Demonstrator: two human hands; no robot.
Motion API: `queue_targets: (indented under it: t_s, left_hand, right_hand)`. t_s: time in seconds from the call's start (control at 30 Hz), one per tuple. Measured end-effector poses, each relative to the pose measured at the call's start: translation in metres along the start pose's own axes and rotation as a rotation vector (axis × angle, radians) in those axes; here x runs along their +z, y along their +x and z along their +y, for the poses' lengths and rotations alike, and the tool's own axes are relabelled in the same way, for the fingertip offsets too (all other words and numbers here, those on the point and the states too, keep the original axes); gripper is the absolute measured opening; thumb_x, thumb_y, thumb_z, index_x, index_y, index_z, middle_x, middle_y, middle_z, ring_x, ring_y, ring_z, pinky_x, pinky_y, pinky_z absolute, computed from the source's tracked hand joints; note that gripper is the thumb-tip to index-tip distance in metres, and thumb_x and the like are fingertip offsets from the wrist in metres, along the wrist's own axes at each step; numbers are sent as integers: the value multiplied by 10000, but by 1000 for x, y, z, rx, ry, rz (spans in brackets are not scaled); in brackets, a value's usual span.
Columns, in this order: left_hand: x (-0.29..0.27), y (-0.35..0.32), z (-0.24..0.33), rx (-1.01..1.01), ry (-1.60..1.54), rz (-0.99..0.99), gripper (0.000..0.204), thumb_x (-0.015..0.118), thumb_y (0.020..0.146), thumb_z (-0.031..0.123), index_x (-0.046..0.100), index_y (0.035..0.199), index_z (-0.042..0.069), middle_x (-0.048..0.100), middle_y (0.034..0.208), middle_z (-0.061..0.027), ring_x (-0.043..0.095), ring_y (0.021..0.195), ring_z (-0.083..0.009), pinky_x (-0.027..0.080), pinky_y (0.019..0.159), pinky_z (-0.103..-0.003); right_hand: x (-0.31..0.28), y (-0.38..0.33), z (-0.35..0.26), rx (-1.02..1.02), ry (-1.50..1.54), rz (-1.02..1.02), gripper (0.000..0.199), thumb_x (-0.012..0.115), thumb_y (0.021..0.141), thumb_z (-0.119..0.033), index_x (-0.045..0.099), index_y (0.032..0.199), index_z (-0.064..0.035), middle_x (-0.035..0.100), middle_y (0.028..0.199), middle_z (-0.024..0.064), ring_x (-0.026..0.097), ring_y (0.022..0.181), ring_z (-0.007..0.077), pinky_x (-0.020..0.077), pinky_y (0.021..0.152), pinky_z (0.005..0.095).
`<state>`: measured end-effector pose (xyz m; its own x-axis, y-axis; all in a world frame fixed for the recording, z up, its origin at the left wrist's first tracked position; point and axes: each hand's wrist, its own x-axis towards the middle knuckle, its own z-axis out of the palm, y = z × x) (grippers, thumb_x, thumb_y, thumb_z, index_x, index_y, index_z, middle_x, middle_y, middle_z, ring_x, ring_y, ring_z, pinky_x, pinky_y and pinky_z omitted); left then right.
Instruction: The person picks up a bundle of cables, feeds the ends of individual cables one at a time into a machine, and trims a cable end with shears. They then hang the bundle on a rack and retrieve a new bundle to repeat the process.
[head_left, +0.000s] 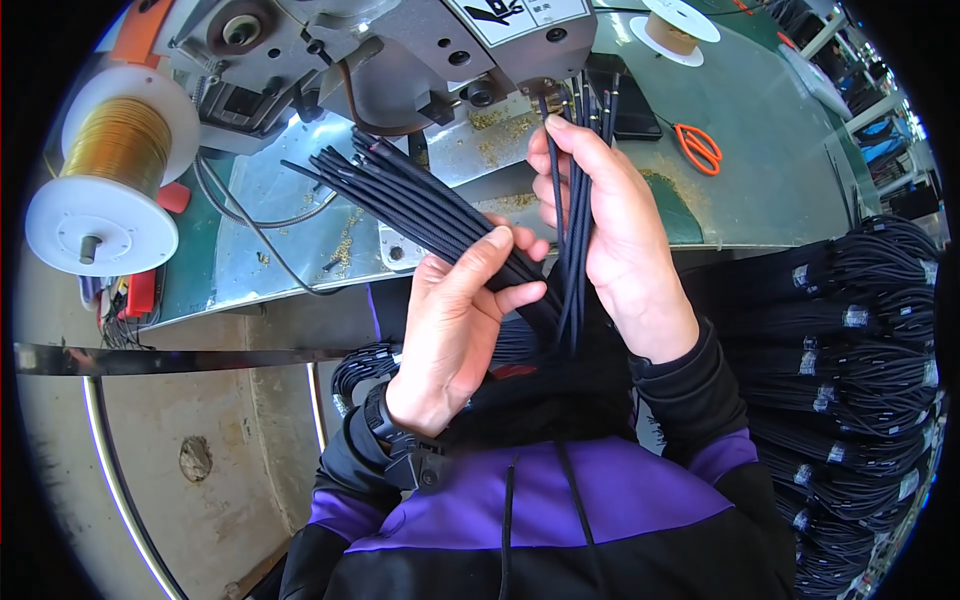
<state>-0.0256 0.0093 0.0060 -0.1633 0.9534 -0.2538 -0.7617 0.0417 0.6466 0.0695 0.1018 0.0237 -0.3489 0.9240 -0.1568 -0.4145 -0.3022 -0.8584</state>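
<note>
My left hand [455,320] is closed round a thick bundle of black cords [400,195], whose loose ends fan out to the upper left. My right hand [615,215] grips a smaller group of black cords [577,215] standing nearly upright. Its thumb and forefinger pinch one cord near the top, and that tip reaches the underside of the grey metal machine [420,60]. Several tips in the right hand show small metallic bits. Both groups come together below my hands, where dark clothing makes their lower ends hard to see.
A spool of gold-coloured metal strip [120,145] hangs at the left of the machine. Orange-handled scissors [697,150], a dark flat device [622,95] and a second spool [675,35] lie on the table [745,200]. Bundled black cords [850,370] hang at the right. Brass-coloured scraps litter the table.
</note>
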Motion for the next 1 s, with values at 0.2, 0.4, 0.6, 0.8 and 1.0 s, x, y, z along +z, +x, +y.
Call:
queue_targets:
  t_s: [0.2, 0.4, 0.6, 0.8, 1.0]
  left_hand:
    - [-5, 1, -6, -58, 65, -58, 133, 585, 804, 103, 550, 913, 34, 587, 802, -53, 594, 763, -141, 476, 509, -206]
    - [-3, 0, -12, -49, 75, -51, 128, 584, 802, 95, 552, 908, 31, 587, 804, -58, 596, 764, -143, 469, 488, -196]
    - [5, -2, 1, 20, -68, 18, 115, 573, 809, 90, 554, 906, 31, 588, 798, -55, 595, 754, -141, 468, 476, -200]
    - [-1, 1, -4, -20, 54, -31, 121, 569, 813, 95, 556, 917, 34, 594, 810, -52, 591, 738, -129, 461, 469, -202]
    - [2, 0, -12, -100, 129, -78, 122, 571, 812, 98, 559, 916, 36, 594, 816, -53, 588, 737, -124, 456, 473, -199]
  right_hand:
    - [-6, -20, 2, -71, -312, -119, 242, 573, 801, -286, 561, 756, -48, 410, 541, -59, 343, 442, 20, 244, 409, 174]
    - [-8, -25, 6, -93, -176, -17, 238, 576, 802, -281, 558, 757, -47, 415, 551, -54, 344, 446, 18, 243, 407, 176]
    - [-4, -2, -1, -15, -11, -15, 232, 575, 802, -271, 556, 778, -42, 418, 558, -56, 345, 449, 16, 241, 407, 175]
    - [-7, -8, -4, 14, -124, -65, 238, 575, 801, -274, 559, 796, -37, 426, 561, -56, 355, 458, 19, 245, 410, 169]
    - [-9, -28, 4, -36, -214, -5, 244, 571, 799, -289, 567, 789, -45, 423, 558, -62, 368, 462, 20, 255, 411, 169]
